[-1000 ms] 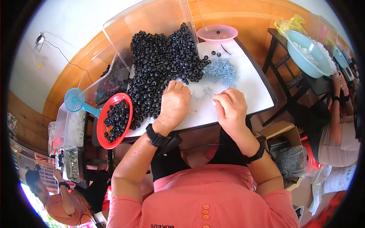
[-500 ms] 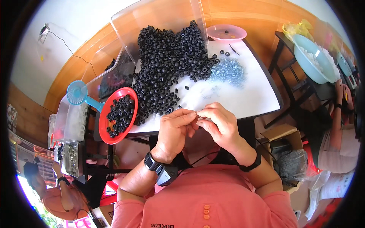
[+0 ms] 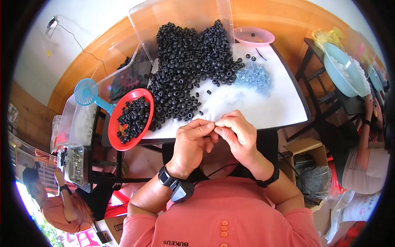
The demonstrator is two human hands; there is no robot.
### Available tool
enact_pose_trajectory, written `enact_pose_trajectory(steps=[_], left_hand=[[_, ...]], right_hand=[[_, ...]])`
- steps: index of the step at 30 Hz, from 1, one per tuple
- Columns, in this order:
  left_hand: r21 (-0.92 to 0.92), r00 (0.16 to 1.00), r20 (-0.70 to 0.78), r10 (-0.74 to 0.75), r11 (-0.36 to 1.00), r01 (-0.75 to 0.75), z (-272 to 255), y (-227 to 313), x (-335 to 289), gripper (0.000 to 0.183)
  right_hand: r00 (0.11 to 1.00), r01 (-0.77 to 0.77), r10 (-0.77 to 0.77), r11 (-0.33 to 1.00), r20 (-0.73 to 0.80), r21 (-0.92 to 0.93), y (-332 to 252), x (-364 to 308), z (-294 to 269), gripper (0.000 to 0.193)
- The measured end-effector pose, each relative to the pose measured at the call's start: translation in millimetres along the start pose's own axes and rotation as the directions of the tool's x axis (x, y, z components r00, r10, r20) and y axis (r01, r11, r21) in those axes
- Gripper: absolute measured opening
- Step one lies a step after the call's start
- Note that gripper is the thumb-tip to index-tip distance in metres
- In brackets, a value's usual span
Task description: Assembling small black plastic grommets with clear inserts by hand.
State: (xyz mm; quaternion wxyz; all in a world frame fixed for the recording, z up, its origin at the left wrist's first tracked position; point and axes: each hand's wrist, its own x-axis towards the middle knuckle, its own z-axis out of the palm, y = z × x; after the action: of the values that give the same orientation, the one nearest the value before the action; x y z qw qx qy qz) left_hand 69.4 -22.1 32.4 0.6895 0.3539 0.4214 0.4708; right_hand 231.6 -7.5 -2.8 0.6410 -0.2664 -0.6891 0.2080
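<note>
My left hand and my right hand meet at the fingertips just off the table's near edge. Thumb and forefinger of each are pinched together; whatever lies between them is too small to make out. Beyond them a big heap of black, hollow round parts spills over the white tabletop. To its right lies a patch of small, clear bluish pieces. At the left edge a red bowl holds more of the black parts.
A clear plastic bin stands tipped behind the heap. A pink bowl sits at the back right, a blue hand fan by the red bowl. Right are a light blue basin and a cardboard box. Other people sit at both sides.
The view has shifted slightly, so the table and its things appear a little further right. My hands stay together, with the right fingers drawn closer to the left fingertips.
</note>
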Motion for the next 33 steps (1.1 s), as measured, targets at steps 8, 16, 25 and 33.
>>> enact_pose_trajectory(steps=[8, 16, 25, 33], left_hand=[[0.853, 0.682, 0.180, 0.709, 0.233, -0.467, -29.6, 27.4, 12.4, 0.007], [0.877, 0.642, 0.467, 0.609, -0.227, -0.423, -45.9, 38.6, 45.1, 0.018], [0.867, 0.615, 0.497, 0.612, -0.316, -0.386, -43.0, 35.5, 64.3, 0.012], [0.897, 0.647, 0.441, 0.621, -0.311, -0.314, -41.9, 35.6, 64.4, 0.008]], right_hand=[[0.986, -0.163, 0.160, 0.980, -0.038, -0.111, 3.9, 4.7, -20.3, 0.011], [0.999, -0.044, 0.037, 0.980, -0.039, -0.195, 22.7, 0.5, -18.0, 0.014], [0.999, 0.000, -0.010, 0.974, -0.039, -0.228, 26.9, -2.0, -17.0, 0.015], [0.999, 0.018, -0.025, 0.963, -0.024, -0.268, 24.6, -0.9, -17.8, 0.014]])
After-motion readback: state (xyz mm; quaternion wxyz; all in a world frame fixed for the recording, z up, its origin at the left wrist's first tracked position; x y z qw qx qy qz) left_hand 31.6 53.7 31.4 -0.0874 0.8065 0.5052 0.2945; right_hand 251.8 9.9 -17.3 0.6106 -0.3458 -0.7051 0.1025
